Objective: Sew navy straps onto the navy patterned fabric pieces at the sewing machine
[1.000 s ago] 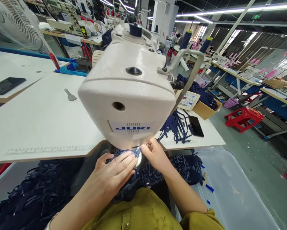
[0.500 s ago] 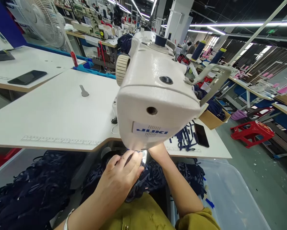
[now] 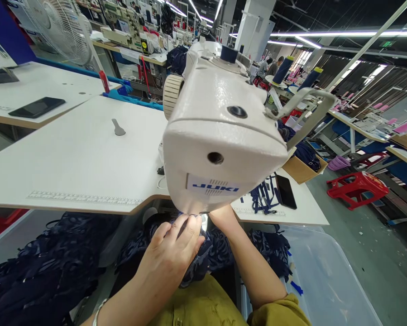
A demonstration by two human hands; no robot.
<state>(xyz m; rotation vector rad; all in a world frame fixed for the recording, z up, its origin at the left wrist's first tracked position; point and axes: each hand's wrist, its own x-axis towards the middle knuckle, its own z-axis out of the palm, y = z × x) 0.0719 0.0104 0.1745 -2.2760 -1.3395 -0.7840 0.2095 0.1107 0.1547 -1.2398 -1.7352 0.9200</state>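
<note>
A white JUKI sewing machine (image 3: 220, 136) fills the middle of the view, its head hanging over my hands. My left hand (image 3: 171, 251) lies on dark navy fabric (image 3: 206, 256) just below the machine head, fingers bent and pressing the cloth down. My right hand (image 3: 223, 216) reaches under the machine head from the right; its fingers are hidden by the machine. A small lit patch shows between the two hands at the needle area.
A white table (image 3: 70, 163) spreads left, with a grey flat tool (image 3: 117, 128) and a dark phone (image 3: 36, 107) further left. Navy straps (image 3: 264, 194) and another phone (image 3: 286, 191) lie right. A clear plastic bin (image 3: 325, 280) stands lower right, navy fabric piled lower left.
The view has swung left, so the machine sits further right in frame. My right hand slid further under the machine head, and my left hand shifted up onto the fabric.
</note>
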